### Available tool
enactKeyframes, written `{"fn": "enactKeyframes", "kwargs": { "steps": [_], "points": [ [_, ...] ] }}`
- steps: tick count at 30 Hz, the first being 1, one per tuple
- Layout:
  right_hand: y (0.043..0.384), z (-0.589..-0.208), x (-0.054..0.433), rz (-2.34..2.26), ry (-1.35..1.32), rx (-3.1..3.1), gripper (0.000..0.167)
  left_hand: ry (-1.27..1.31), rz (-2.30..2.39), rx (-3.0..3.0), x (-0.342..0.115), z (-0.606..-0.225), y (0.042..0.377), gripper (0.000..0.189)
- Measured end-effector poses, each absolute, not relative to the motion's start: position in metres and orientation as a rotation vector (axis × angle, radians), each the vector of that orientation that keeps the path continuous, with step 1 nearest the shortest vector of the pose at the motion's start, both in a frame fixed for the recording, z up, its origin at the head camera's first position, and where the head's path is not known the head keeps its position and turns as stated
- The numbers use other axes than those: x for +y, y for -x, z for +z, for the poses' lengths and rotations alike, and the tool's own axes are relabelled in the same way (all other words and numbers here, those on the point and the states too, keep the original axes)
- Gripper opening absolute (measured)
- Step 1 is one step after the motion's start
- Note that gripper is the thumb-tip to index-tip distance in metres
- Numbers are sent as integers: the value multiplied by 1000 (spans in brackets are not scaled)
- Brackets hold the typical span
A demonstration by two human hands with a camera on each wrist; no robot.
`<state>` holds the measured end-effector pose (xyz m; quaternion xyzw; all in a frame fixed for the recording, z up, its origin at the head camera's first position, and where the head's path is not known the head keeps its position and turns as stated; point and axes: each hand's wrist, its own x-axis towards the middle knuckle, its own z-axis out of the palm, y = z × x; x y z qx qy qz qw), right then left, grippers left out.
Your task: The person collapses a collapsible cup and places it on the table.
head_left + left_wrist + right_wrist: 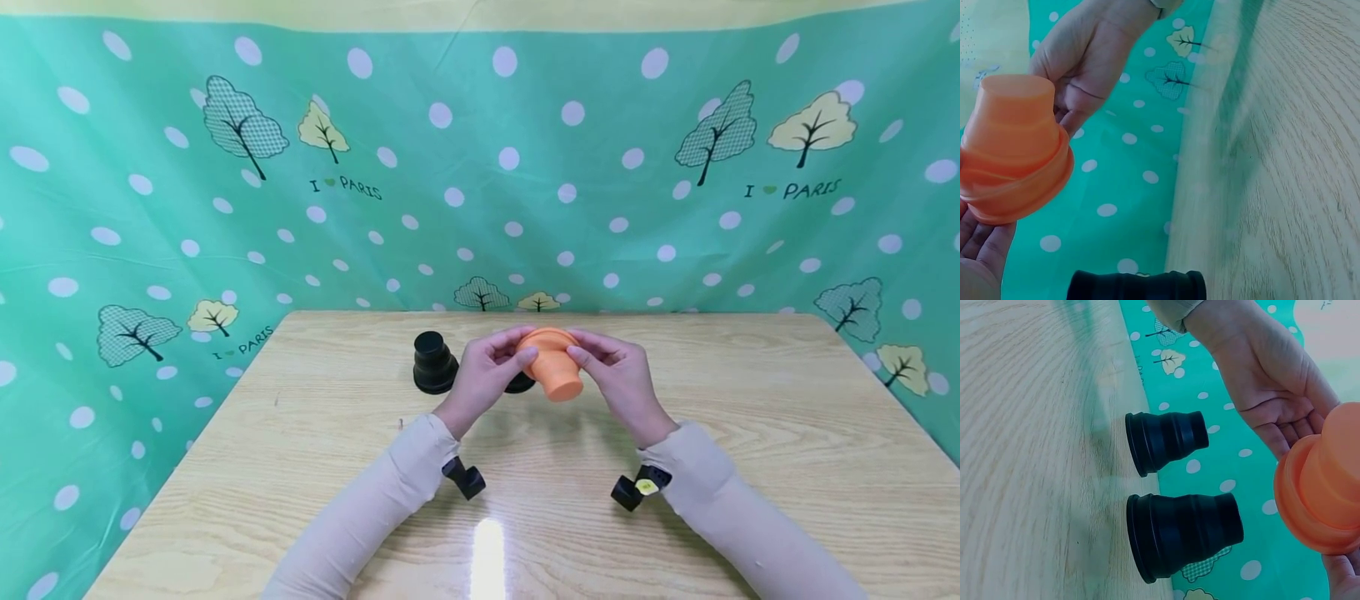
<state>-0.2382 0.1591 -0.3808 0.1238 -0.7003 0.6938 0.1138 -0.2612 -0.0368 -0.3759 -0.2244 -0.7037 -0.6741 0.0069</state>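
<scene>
An orange collapsible cup [553, 363] is held up above the table, its narrow closed end tilted toward me and its wide rim away. My left hand [487, 372] pinches its left side, thumb in front, while the right hand [619, 382] pinches the opposite side the same way. In the left wrist view the cup [1017, 134] has an uneven, slanting fold near its rim. A black stepped cup [433, 365] stands upside down left of my left hand. Behind that hand another black cup [520, 384] is mostly hidden; both show fully in the right wrist view.
The wooden table [315, 467] reaches back to a green dotted cloth [420, 208] hung behind it. A small camera is strapped to each wrist, the left one [467, 479] and the right one [633, 490] both hanging over the tabletop.
</scene>
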Motion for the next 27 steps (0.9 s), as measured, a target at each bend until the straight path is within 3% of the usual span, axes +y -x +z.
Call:
{"fn": "enactKeyframes", "kwargs": {
  "steps": [27],
  "points": [
    [240,-382,160,2025,-359,-2074,39,640,-1987,-2305,-37,-369,260,33]
  ]
}}
